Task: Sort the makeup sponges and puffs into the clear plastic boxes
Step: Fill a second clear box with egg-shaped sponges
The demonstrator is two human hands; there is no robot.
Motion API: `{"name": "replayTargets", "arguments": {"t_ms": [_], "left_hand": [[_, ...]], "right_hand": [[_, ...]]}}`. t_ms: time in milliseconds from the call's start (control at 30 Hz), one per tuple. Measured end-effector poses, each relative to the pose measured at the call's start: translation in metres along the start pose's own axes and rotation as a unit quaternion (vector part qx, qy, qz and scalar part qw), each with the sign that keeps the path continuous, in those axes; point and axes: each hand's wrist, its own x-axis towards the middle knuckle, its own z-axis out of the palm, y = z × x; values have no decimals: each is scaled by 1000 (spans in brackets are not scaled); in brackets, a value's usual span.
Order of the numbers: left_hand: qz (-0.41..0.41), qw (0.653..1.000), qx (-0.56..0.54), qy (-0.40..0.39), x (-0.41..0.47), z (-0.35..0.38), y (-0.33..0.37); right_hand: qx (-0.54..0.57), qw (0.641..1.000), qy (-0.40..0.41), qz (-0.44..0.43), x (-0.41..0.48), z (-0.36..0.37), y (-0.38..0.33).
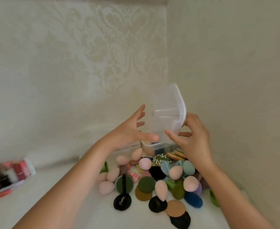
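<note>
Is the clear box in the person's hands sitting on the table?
No, the clear box is held tilted above the pile of sponges and puffs, between the left hand and right hand.

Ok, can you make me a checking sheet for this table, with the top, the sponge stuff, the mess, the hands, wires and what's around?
Surface: white tabletop, partly covered by a loose pile.
Job's things: clear plastic divided box held up in the air, tipped on its side; second clear plastic box on the table behind the pile, some pieces inside; pink egg-shaped sponges and round flat puffs in green, black, tan and blue lie unsorted.
Clutter: blurred pink, red and white containers at far left.
Hands: left hand open, straight fingers at the lifted box's side; right hand pinches its edge.
Cables: nothing seen.
Surroundings: cream patterned wall behind and to the right.
</note>
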Motion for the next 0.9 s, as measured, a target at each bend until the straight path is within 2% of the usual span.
{"name": "replayTargets", "arguments": {"t_ms": [167,300,367,500,700,900], "left_hand": [[83,989,-74,93,-41,-17,9],[71,976,-50,202,-69,-17,-3],[58,969,-31,236,-79,-19,-14],[55,962,-24,267,-100,-21,-31],[39,950,-77,301,-135,-35,-50],[32,953,-92,287,-162,-57,-58]], "right_hand": [[-15,994,-93,-59,-7,28,-27],[10,986,-160,-35,-13,45,-44],[-26,980,-194,-23,-16,53,-53],[-48,970,-237,-1,-24,71,-75],[-129,945,-295,-58,-31,96,-104],[-160,912,-357,-123,-37,106,-122]]}}
